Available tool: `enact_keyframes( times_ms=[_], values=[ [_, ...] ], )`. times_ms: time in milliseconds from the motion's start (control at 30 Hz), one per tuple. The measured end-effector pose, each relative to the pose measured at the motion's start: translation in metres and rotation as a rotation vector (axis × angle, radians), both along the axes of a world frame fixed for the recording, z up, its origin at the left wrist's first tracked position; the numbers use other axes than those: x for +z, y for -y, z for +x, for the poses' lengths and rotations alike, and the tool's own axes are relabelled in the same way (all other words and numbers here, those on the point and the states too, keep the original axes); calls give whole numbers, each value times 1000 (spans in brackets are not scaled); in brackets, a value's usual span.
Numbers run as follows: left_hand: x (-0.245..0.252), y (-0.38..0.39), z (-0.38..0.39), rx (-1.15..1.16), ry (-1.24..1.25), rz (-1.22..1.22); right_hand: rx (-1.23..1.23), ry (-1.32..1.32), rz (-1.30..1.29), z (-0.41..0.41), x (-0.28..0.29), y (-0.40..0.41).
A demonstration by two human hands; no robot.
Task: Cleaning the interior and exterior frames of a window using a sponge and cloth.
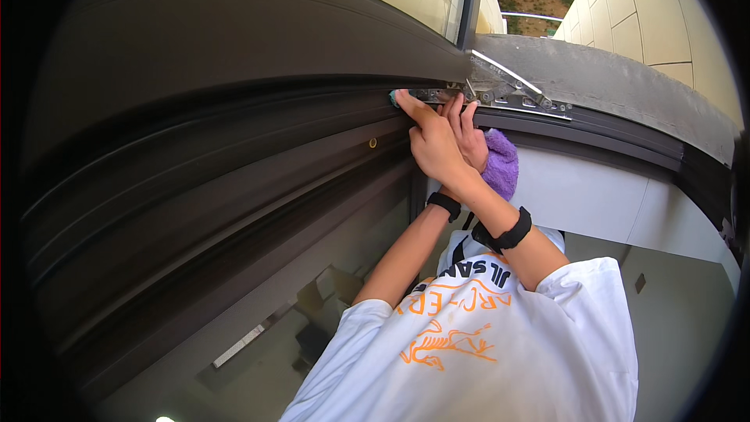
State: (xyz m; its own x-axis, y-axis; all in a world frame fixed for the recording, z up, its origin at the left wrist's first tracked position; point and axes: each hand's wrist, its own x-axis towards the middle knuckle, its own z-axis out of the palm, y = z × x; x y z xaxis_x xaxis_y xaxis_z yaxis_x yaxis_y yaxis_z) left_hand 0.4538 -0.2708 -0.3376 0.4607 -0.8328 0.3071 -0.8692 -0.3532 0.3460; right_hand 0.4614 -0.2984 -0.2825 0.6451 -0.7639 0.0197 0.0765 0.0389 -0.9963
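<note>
My right hand (436, 143) crosses over my left at the window frame. Its index finger reaches out and presses a small teal cloth (394, 98) into the dark frame channel, left of the metal friction hinge (515, 94). Under and to the right of it, my left hand (471, 143) has its fingertips at the hinge's lower edge. A fluffy purple cloth (501, 164) hangs at the left hand's outer side, apparently held there; the grip itself is hidden. The hinge arm stands angled out from the open window sash (252, 29).
A concrete ledge (586, 64) runs outside the frame, with tiled walls (656, 12) and ground with plants far below. A round yellow plug (373, 143) sits on the dark frame. Below the sill is a white panel (574, 187).
</note>
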Motion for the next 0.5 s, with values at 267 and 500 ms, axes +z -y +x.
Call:
enact_keyframes(
  times_ms=[267, 500],
  values=[
    [-7, 2, -1, -11, -1, -30, -59, 91, -109, 4, 11, -4],
    [-6, -1, 4, 2, 6, -1, -8, -60, 48, 7, 19, -1]
  ],
)
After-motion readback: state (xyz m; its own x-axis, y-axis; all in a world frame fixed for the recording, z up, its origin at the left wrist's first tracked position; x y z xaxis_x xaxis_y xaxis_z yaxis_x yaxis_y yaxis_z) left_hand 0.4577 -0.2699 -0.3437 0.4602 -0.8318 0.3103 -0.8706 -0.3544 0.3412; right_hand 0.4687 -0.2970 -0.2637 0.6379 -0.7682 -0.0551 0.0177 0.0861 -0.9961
